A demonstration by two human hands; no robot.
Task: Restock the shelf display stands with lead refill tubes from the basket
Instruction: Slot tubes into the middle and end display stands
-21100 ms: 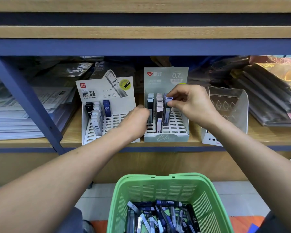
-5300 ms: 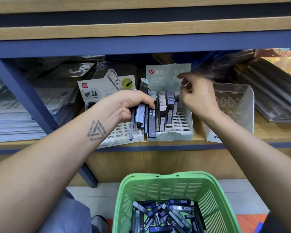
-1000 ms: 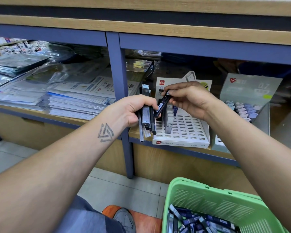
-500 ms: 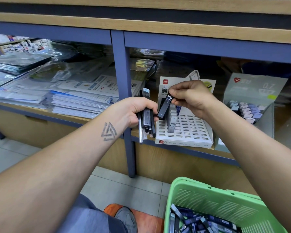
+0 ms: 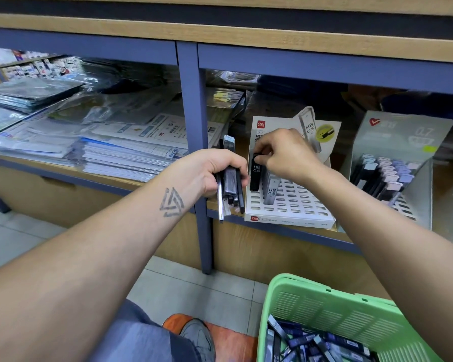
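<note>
Green basket (image 5: 332,307) sits low at my right, heaped with lead refill tubes (image 5: 314,343). Up at the shelf edge my left hand (image 5: 209,171) is clenched round a spare bundle of tubes (image 5: 230,186), held upright beside the blue post (image 5: 194,126). Just past it my right hand (image 5: 285,152) pinches the top of a black HB 0.5 tube (image 5: 255,176), standing it in the white slotted stand (image 5: 290,205), grey stand (image 5: 392,168) further right.
</note>
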